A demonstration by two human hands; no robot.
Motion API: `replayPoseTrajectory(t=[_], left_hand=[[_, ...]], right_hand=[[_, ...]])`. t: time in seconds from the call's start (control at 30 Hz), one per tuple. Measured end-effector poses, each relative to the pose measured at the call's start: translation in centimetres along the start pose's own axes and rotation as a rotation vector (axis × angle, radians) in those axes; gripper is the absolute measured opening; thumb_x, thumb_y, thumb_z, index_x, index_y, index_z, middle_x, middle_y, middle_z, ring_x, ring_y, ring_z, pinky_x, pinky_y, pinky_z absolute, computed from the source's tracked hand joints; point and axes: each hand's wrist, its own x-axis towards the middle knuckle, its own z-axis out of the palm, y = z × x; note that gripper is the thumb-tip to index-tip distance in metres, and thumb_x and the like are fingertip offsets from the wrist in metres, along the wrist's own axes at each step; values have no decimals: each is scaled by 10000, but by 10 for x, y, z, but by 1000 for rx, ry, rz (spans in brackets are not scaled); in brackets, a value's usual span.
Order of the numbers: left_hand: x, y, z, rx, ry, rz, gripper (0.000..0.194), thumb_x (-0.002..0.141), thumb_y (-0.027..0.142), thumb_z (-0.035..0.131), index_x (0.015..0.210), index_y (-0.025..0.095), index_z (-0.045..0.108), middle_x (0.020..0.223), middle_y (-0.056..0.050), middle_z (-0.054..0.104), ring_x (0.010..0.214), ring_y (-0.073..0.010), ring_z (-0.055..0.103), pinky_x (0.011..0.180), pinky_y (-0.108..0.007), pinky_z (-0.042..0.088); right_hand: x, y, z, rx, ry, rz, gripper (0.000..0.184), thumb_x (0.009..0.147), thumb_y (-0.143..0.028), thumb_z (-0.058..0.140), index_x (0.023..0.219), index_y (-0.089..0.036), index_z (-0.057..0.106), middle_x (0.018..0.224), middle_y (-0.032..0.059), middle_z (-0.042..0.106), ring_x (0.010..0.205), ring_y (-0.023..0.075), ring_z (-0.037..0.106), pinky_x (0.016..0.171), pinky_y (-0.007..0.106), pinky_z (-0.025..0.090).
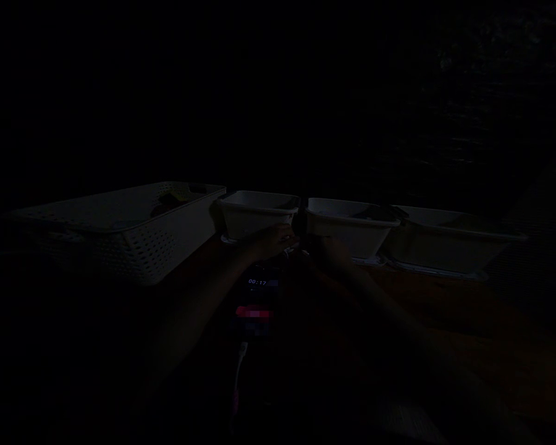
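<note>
The picture is very dark. My left hand [271, 241] and my right hand [328, 252] meet in front of two small white bins [254, 213] [347, 225], close to the gap between them. Something small and pale shows between the fingers, but I cannot tell what it is or which hand holds it. A phone [258, 303] with a lit screen reading 00:17 lies on the table just below my hands.
A large white perforated basket [120, 235] stands at the left with dim things inside. A third white bin [445, 244] sits at the right. A white cable [240, 364] runs from the phone toward me. The brown table [467, 315] shows at the right.
</note>
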Motion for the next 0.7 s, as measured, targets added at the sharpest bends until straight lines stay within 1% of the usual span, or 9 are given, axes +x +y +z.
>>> replayPoseTrajectory(t=[0.1, 0.17, 0.27, 0.37, 0.43, 0.57, 0.7], left_hand=[[-2, 3, 0, 16, 28, -19, 301, 843, 436, 527, 1022, 199, 574, 1038, -59, 575, 950, -183, 541, 829, -311, 417], [-3, 7, -2, 25, 66, -13, 349, 791, 394, 606, 1085, 216, 543, 1096, -60, 557, 998, -197, 530, 849, -318, 414], [-3, 12, -4, 34, 106, -14, 332, 755, 325, 648, 1045, 203, 541, 1089, -61, 549, 997, -199, 527, 846, -313, 416], [-1, 11, -4, 31, 96, -7, 236, 786, 330, 619, 963, 185, 562, 1045, -56, 556, 957, -188, 537, 824, -302, 423], [0, 7, -3, 20, 78, 9, 212, 827, 348, 571, 959, 182, 572, 1035, -56, 561, 961, -183, 540, 834, -301, 422], [1, -1, -1, 20, 62, 35, 250, 886, 381, 478, 934, 167, 599, 1001, -63, 574, 957, -180, 540, 860, -314, 416], [1, -1, -1, 17, 37, 43, 336, 922, 397, 390, 875, 151, 614, 952, -70, 580, 911, -170, 550, 837, -309, 421]], right_hand=[[3, 2, 2, -1, 24, 31, 477, 894, -528, 378, 1186, -202, 566, 1023, 151, 656, 906, 256, 643, 714, 300, 450], [4, 4, 4, 9, 37, 38, 477, 875, -543, 402, 1176, -208, 562, 997, 142, 664, 874, 271, 649, 680, 309, 450], [5, 7, 7, 33, 62, 25, 451, 873, -535, 407, 1150, -216, 565, 987, 130, 669, 857, 275, 654, 652, 306, 447], [7, 8, 10, 29, 60, 15, 428, 874, -531, 406, 1095, -215, 592, 975, 126, 674, 855, 281, 654, 644, 307, 446], [7, 8, 9, 25, 64, 12, 400, 882, -507, 398, 1069, -221, 605, 978, 119, 676, 854, 278, 655, 647, 307, 444], [4, 6, 5, 29, 65, 30, 372, 891, -470, 386, 1088, -250, 612, 985, 105, 679, 853, 258, 656, 661, 297, 436], [3, 5, 4, 2, 55, 16, 392, 891, -466, 391, 1146, -252, 597, 995, 115, 675, 866, 262, 654, 662, 295, 432]])
